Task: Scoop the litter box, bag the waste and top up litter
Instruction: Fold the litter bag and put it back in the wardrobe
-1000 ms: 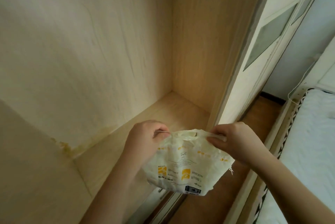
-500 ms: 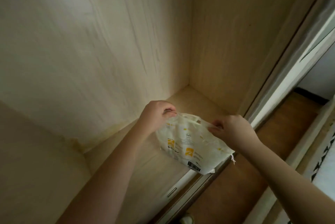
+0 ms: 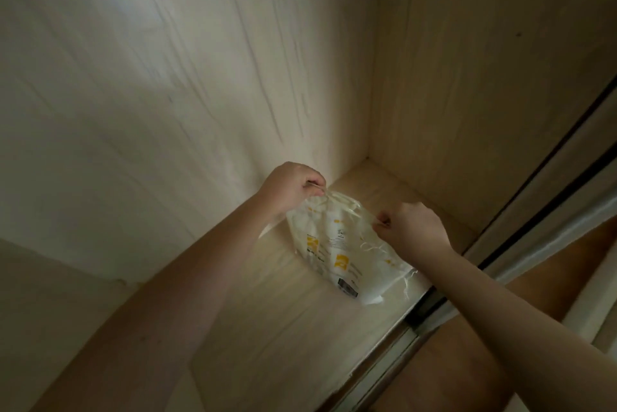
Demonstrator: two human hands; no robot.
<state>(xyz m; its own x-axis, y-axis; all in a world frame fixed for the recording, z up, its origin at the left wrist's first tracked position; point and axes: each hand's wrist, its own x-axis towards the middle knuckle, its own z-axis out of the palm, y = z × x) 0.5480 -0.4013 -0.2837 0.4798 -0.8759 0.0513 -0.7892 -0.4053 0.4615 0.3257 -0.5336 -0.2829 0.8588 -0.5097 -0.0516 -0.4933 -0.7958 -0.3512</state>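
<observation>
Left hand (image 3: 289, 187) and right hand (image 3: 410, 224), fingers curled, pinching opposite top corners of the litter bag (image 3: 337, 249). Bag down on the cupboard floor (image 3: 267, 321), towards the far right corner. Soft, slumping, probably part-empty and light; best held by the top edge.

The litter bag (image 3: 337, 244) is seen as crinkled white printed plastic; the cabinet floor (image 3: 273, 318) as pale, matt wood-grain board.
</observation>
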